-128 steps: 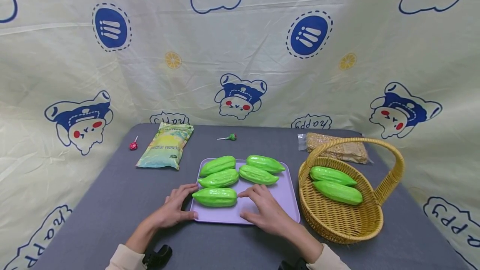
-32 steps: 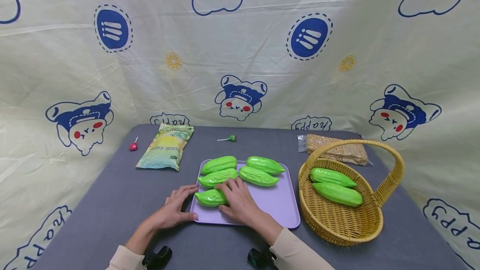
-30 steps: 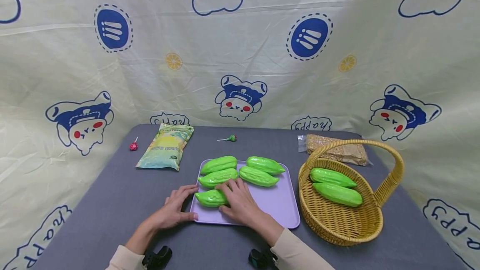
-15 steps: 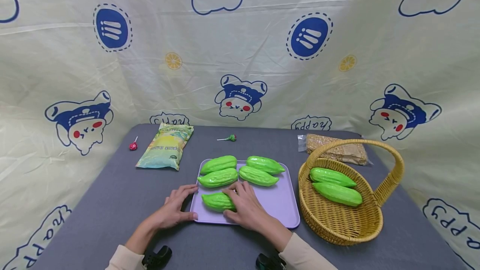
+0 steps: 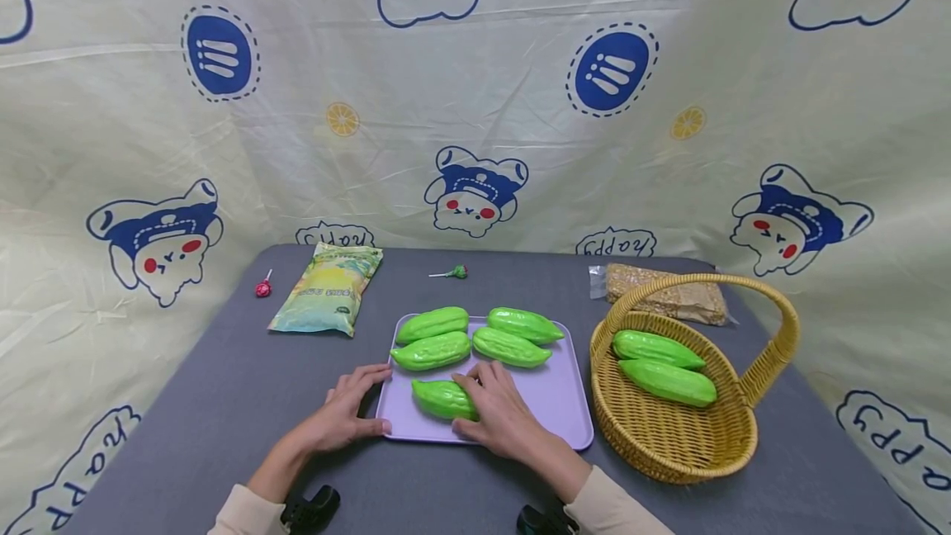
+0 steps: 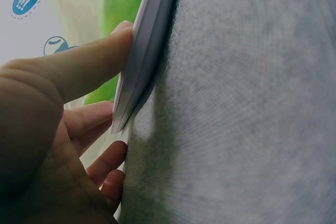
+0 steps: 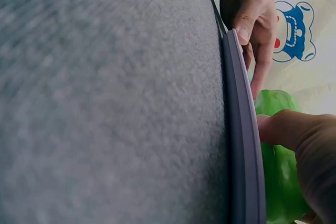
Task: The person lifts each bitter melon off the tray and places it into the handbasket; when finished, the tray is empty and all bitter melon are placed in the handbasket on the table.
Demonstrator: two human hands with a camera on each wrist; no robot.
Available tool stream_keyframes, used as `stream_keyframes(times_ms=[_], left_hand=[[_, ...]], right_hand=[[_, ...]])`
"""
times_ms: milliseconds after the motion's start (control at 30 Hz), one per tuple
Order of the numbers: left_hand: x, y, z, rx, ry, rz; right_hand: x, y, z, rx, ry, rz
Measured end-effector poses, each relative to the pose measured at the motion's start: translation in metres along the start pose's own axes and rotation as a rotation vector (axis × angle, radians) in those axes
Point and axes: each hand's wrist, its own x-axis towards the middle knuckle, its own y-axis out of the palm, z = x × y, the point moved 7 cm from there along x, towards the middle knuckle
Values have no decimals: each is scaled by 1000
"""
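Note:
In the head view, my right hand [image 5: 503, 411] grips the right end of a glossy green bitter melon [image 5: 440, 399] near the front of a lilac tray [image 5: 553, 386]. Its thumb is on the near side and its fingers on the far side, hiding that end. In the right wrist view, the thumb lies against the bitter melon [image 7: 283, 187] just above the tray's rim [image 7: 242, 129]. My left hand [image 5: 347, 409] rests at the tray's left edge, thumb and fingertips spread along the rim [image 6: 137, 72]. Several more bitter melons [image 5: 431, 351] lie in two columns at the tray's back.
Right of the tray stands a wicker basket [image 5: 669, 446] with a tall handle, holding two bitter melons [image 5: 669, 382]. A bag of grains [image 5: 661, 291] lies behind it. At the back are a yellow-green snack bag [image 5: 327, 291], a red lollipop [image 5: 263, 287] and a green lollipop [image 5: 459, 272].
My right hand has taken hold of the front bitter melon and slid it rightward along the tray, slightly toward the near edge. The left hand has stayed at the tray's edge.

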Motion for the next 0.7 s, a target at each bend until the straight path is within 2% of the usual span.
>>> stream_keyframes(times_ms=[333,533,700], left_hand=[[0,0,0,4,11,-6],[0,0,-1,-1,11,-5],[0,0,0,-1,6,-2]], right_hand=[[-6,-11,-7,36,26,-25],[-9,-24,-13,76,47,-51],[-13,-37,-17,69,28,-82]])
